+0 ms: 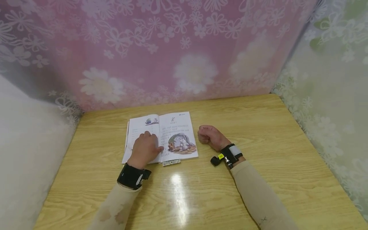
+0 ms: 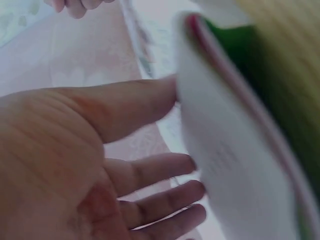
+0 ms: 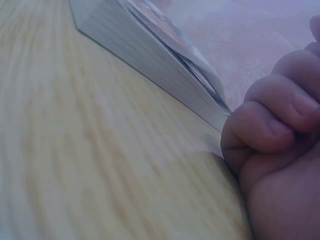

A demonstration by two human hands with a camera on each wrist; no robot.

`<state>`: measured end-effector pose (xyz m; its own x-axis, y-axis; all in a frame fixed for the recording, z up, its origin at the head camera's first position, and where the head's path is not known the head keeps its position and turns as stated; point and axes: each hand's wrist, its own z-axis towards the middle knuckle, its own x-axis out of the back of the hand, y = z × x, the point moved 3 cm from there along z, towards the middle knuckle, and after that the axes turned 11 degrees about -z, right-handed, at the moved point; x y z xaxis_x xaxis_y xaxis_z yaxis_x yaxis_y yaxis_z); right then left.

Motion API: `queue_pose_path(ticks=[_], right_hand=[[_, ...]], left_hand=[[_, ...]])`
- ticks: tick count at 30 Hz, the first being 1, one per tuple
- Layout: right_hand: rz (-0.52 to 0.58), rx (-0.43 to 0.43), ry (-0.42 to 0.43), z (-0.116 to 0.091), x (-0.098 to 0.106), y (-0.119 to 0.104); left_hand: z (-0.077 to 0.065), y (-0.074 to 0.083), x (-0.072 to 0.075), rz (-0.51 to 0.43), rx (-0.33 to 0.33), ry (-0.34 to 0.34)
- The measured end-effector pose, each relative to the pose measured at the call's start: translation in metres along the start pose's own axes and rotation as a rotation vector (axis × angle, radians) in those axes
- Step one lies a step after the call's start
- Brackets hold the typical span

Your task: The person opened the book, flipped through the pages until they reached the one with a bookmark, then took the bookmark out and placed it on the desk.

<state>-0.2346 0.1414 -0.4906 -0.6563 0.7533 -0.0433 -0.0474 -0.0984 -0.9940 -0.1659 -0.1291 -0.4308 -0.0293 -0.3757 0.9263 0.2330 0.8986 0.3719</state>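
Observation:
An open book (image 1: 178, 126) with printed text and coloured pictures lies on the wooden table. Over its left page is my left hand (image 1: 145, 148), its fingertips touching the paper and its thumb spread toward the middle fold. In the left wrist view, the left hand (image 2: 65, 140) has nearly straight fingers against the white page (image 2: 225, 150). My right hand (image 1: 213, 137) rests on the table to the right of the book, apart from it. The right wrist view shows its fingers (image 3: 272, 130) curled in toward the palm, with nothing seen inside, near the thick page edges of the book (image 3: 130, 55).
A patterned strip (image 1: 171, 162) sticks out from under the book's near edge. Floral fabric (image 1: 161, 57) hangs behind the wooden table (image 1: 253, 118) and along its sides. Each wrist wears a black strap (image 1: 130, 175) with a small device.

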Motion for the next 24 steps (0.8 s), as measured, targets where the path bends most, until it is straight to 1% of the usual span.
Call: queue_pose_path(ticks=[3, 7, 9, 12, 16, 18, 21, 23, 24], right_hand=[[0.006, 0.007, 0.000, 0.000, 0.000, 0.000], [0.019, 0.001, 0.004, 0.000, 0.000, 0.000], [0.015, -0.002, 0.004, 0.000, 0.000, 0.000], [0.007, -0.002, 0.002, 0.001, 0.000, 0.000], [0.005, -0.002, 0.000, 0.000, 0.000, 0.001], [0.006, -0.002, -0.004, 0.000, 0.000, 0.001], [0.003, -0.001, -0.006, 0.000, 0.000, 0.001], [0.002, 0.003, -0.004, 0.000, -0.001, 0.000], [0.000, 0.005, -0.003, 0.000, -0.001, 0.000]], left_hand=[[0.006, 0.004, -0.001, -0.004, 0.056, -0.090], [0.015, 0.004, -0.002, -0.083, 0.124, -0.224], [0.017, 0.001, -0.003, -0.129, 0.143, -0.264], [0.018, -0.005, -0.002, -0.166, 0.152, -0.281], [0.017, -0.010, -0.002, -0.189, 0.143, -0.268], [0.016, -0.009, -0.002, -0.188, 0.128, -0.268], [0.015, -0.005, -0.002, -0.164, 0.115, -0.266], [0.014, -0.001, -0.002, -0.153, 0.120, -0.258], [0.013, 0.001, -0.003, -0.140, 0.126, -0.244]])
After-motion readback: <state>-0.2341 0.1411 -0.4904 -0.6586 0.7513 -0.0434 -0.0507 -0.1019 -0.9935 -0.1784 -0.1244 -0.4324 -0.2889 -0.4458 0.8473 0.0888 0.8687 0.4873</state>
